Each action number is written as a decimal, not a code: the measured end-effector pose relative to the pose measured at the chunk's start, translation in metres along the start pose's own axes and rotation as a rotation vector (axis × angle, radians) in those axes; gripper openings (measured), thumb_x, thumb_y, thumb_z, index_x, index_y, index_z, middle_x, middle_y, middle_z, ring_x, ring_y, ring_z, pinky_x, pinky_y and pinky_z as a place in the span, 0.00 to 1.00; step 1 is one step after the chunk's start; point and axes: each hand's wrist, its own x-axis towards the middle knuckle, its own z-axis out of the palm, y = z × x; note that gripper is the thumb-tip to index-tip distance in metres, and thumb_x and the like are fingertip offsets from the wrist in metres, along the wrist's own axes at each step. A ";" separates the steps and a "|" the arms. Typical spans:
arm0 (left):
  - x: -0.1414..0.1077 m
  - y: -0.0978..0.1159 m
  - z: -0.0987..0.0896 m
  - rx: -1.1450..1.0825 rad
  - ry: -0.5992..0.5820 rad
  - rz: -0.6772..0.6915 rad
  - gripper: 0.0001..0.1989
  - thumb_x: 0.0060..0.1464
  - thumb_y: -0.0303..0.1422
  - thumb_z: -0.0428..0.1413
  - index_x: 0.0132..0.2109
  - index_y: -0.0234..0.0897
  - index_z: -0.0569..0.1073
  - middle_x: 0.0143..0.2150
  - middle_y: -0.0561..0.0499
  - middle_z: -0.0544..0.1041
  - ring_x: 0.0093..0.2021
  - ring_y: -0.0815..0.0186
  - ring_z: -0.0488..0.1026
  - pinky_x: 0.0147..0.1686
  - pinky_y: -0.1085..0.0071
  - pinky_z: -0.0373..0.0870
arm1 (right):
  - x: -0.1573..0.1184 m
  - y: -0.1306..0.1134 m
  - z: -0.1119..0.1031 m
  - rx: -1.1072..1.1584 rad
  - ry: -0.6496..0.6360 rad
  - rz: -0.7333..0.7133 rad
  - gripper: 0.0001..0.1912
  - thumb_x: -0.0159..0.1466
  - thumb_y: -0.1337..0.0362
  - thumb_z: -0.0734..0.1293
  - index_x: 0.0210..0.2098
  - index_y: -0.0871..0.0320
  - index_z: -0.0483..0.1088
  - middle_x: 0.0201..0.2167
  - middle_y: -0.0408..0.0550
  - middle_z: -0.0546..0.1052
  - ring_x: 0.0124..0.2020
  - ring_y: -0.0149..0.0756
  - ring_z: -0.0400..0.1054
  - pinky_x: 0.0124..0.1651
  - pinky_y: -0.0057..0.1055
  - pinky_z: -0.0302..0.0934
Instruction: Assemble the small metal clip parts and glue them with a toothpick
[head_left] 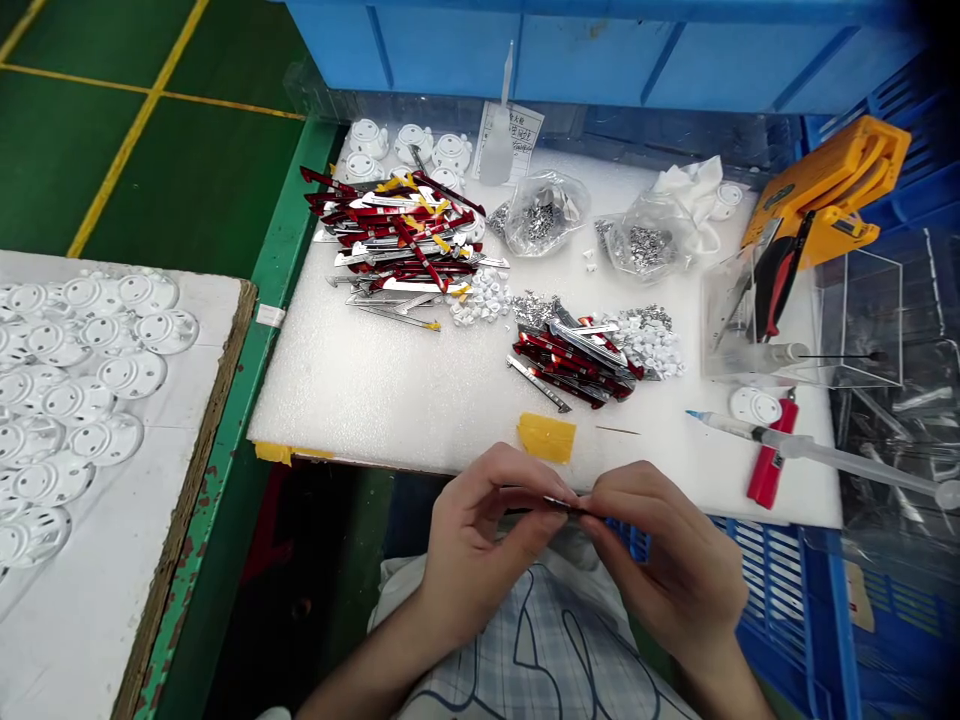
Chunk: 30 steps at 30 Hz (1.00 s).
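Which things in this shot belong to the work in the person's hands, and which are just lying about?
Part of the work: left hand, right hand, small metal strip, nearest pile of red and silver strips.

Lying about: yellow tape, syringe, red lighter, orange tool, white perforated discs.

Bare hands (487, 530), white garment (525, 640) with blue checks.
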 end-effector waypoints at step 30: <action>-0.002 0.009 0.002 0.121 0.066 0.074 0.05 0.62 0.36 0.69 0.38 0.42 0.84 0.33 0.51 0.83 0.35 0.66 0.81 0.38 0.73 0.81 | -0.013 0.008 -0.002 0.112 0.001 0.084 0.14 0.67 0.77 0.71 0.48 0.53 0.77 0.37 0.47 0.82 0.37 0.39 0.77 0.38 0.37 0.73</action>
